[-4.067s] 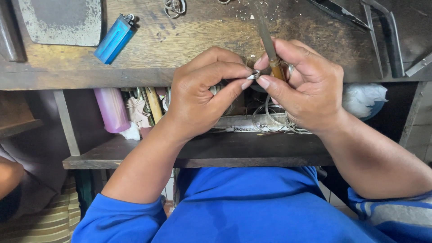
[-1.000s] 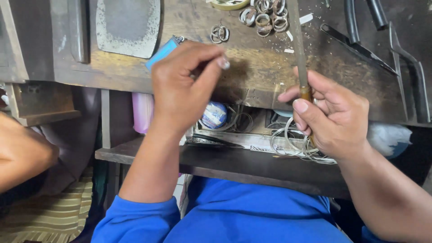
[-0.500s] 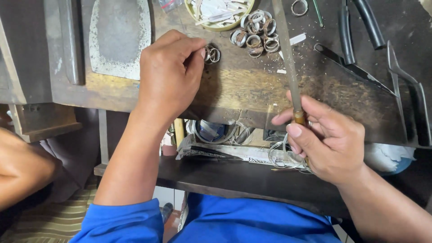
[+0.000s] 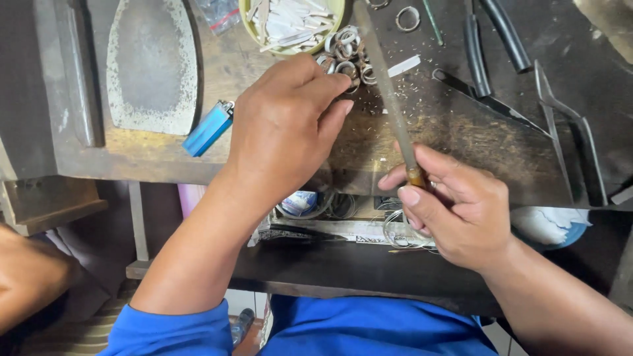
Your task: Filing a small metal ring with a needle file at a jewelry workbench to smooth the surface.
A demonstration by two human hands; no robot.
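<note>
My left hand (image 4: 290, 125) reaches over the worn wooden workbench (image 4: 461, 138), its fingertips at a cluster of small metal rings (image 4: 346, 56) lying below a yellow-green bowl (image 4: 290, 26) of pale strips. I cannot see whether the fingers pinch a ring. My right hand (image 4: 461, 211) sits at the bench's front edge, closed on the handle end of a long metal file (image 4: 389, 92) that points away across the bench.
A blue lighter (image 4: 208, 128) lies left of my left hand, below a grey iron-shaped plate (image 4: 151, 66). Black-handled pliers and shears (image 4: 521, 72) lie at the right. A lower shelf (image 4: 316, 264) holds wire coils and clutter. Another person's arm (image 4: 26, 283) shows at lower left.
My left hand has moved from near my right hand up and right across the bench to the ring cluster. My right hand keeps the file, now resting at the bench edge.
</note>
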